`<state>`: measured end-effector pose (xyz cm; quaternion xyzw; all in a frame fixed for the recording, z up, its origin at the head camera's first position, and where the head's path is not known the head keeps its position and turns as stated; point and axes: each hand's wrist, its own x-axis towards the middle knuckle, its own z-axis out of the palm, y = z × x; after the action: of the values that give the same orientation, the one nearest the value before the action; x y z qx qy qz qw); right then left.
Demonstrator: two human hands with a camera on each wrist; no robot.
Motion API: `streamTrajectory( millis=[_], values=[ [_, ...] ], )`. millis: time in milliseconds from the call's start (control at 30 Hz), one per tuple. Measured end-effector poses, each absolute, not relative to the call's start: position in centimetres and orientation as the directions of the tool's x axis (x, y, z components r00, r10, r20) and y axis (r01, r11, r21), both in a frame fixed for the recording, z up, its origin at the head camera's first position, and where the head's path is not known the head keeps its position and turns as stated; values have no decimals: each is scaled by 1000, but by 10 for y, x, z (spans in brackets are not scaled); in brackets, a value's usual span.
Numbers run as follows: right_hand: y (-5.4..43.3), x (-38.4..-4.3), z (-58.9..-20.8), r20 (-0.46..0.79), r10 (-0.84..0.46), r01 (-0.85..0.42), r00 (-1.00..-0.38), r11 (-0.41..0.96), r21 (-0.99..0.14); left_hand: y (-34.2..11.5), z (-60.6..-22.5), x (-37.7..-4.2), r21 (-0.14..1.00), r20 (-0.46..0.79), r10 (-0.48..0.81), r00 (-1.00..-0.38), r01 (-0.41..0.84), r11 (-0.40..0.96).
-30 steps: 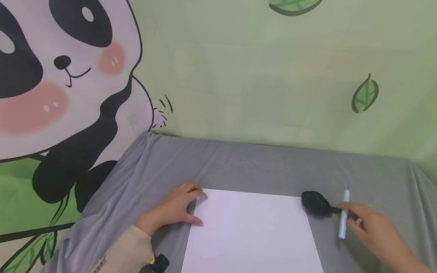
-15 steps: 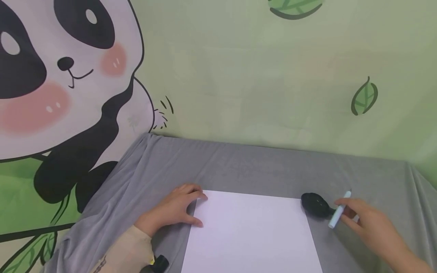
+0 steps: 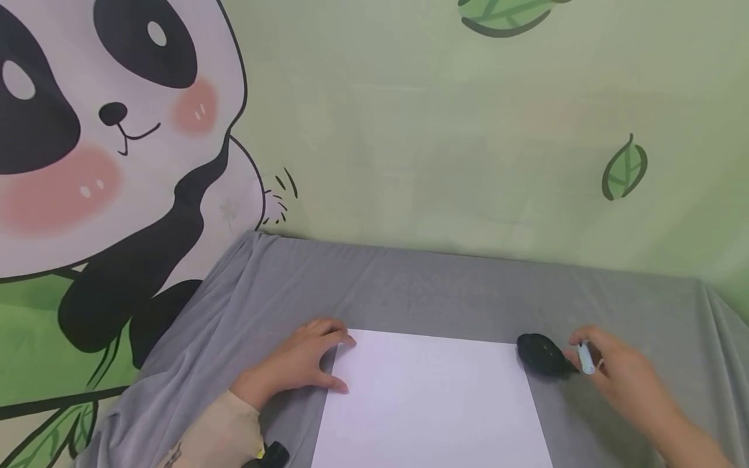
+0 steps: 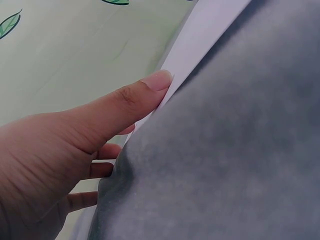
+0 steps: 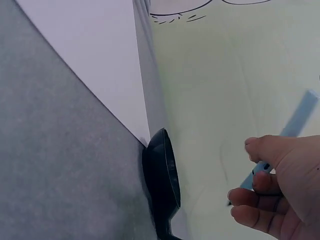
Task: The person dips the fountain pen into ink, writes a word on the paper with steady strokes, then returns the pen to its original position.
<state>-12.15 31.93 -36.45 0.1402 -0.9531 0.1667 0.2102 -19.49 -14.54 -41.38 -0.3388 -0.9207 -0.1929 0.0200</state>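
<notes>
A blank white sheet of paper (image 3: 433, 403) lies on the grey cloth. My left hand (image 3: 298, 357) rests at its upper left, fingertips on the corner and thumb (image 4: 157, 81) on the left edge. The right hand (image 3: 632, 383) holds a light blue pen (image 3: 586, 359) above the cloth, right of the sheet. In the right wrist view the pen (image 5: 300, 115) crosses behind the thumb, its dark pointed tip showing past the fingers. Beside that hand, a black ladle (image 3: 543, 355) with an oval bowl sits at the sheet's upper right corner; the hand partly hides its handle.
Grey cloth (image 3: 409, 279) covers the table and hangs in folds at both sides. Behind it stands a pale green wall (image 3: 409, 130) with a painted panda (image 3: 199, 169) and leaves. A small black object (image 3: 275, 454) shows beside the left sleeve.
The pen has turned in my right hand from nearly upright to pointing away, so it looks shorter. That hand has shifted slightly left and up. The left hand has stayed on the paper.
</notes>
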Motion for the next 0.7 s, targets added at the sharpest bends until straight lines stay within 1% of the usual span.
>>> streamTrajectory(
  millis=[167, 267, 533, 700],
  values=[
    [315, -124, -369, 497, -173, -356, -850, 885, -300, -146, -414, -195, 328, 174, 622, -763, 641, 694],
    [311, -125, -372, 498, -135, -343, -857, 870, -354, -146, -414, -195, 326, 172, 624, -762, 642, 694],
    [308, -128, -380, 421, -62, -287, -905, 818, -499, -146, -416, -197, 321, 157, 623, -767, 636, 702],
    [311, -130, -390, 336, 16, -215, -942, 740, -638, -146, -416, -196, 323, 165, 623, -765, 639, 699]
  ],
)
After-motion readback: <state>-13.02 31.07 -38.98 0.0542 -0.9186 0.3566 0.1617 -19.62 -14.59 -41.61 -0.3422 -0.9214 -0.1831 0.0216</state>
